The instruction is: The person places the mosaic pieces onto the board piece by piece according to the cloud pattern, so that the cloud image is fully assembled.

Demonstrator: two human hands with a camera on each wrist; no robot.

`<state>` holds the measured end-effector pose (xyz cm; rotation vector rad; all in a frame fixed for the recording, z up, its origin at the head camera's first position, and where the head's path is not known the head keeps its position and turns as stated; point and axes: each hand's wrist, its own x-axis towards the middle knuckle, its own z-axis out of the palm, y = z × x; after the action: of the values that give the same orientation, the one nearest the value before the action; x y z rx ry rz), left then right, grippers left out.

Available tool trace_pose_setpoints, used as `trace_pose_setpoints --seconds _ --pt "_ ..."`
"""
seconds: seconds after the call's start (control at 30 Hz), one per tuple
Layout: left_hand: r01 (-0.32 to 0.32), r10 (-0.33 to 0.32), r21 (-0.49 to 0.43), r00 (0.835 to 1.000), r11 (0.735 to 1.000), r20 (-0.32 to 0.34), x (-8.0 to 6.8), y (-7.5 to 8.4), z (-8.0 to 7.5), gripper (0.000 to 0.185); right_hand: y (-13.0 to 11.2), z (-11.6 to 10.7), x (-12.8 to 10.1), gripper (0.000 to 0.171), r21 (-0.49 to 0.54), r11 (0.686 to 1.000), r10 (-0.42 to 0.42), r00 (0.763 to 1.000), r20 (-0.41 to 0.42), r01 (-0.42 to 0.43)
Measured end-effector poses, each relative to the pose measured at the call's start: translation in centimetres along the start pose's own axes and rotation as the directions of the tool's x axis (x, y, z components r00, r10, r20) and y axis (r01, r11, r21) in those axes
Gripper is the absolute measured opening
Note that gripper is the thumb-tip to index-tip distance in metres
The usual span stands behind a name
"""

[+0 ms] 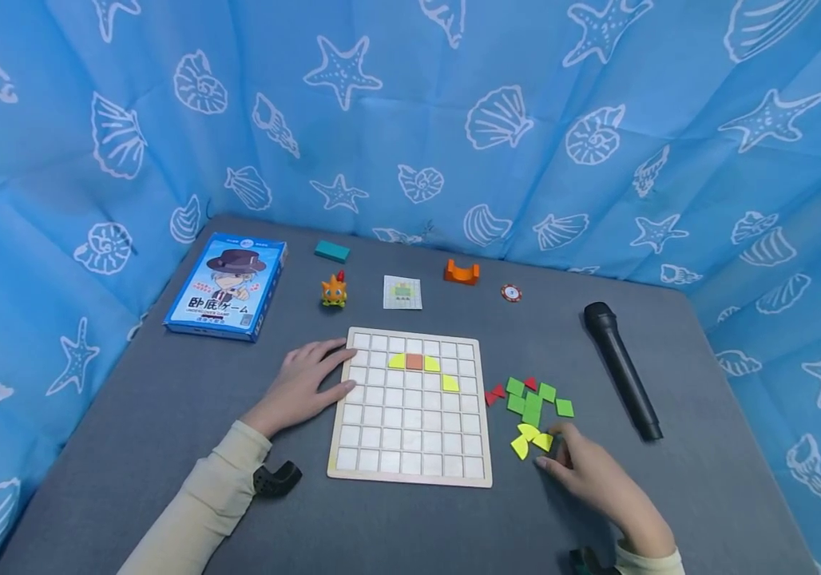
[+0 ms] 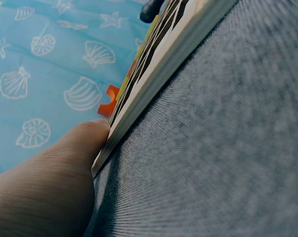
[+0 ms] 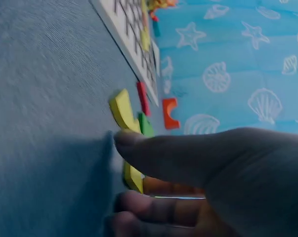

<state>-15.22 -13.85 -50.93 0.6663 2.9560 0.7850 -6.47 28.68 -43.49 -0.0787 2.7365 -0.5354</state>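
A white gridded board (image 1: 382, 418) with a pale wooden rim lies flat. In its upper rows are yellow quarter-round pieces (image 1: 397, 361) and a brown square tile (image 1: 414, 362). My left hand (image 1: 299, 389) rests at the board's left edge, fingers spread, with the thumb against the rim in the left wrist view. Beside the board's right edge, my right hand (image 1: 590, 471) reaches to the loose yellow pieces (image 1: 520, 447), thumb and index apart. Its index fingertip is right at the nearest yellow piece (image 3: 133, 177). Green squares (image 1: 532, 408) and red triangles (image 1: 494, 394) lie just beyond.
A black microphone (image 1: 624, 371) lies at the right. Along the back are a blue game box (image 1: 226, 286), an orange figurine (image 1: 334, 291), a teal block (image 1: 332, 251), a pattern card (image 1: 402, 293), an orange notched block (image 1: 462, 273) and a poker chip (image 1: 511, 293). A blue curtain (image 1: 396, 120) hangs behind.
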Motion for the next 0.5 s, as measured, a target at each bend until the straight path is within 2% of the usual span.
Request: trace_pose_setpoints --seconds 0.23,0.5 --pt "0.026 -0.026 -0.001 1.000 1.000 -0.003 0.0 -0.2 0.0 0.060 -1.6 0.3 1.9 0.026 -0.027 0.987 -0.161 0.983 -0.087 0.159" --pt "0.005 -0.005 0.013 1.000 1.000 0.003 0.1 -0.1 0.2 0.062 -2.6 0.6 2.9 0.019 -0.027 0.979 -0.201 0.977 -0.077 0.200"
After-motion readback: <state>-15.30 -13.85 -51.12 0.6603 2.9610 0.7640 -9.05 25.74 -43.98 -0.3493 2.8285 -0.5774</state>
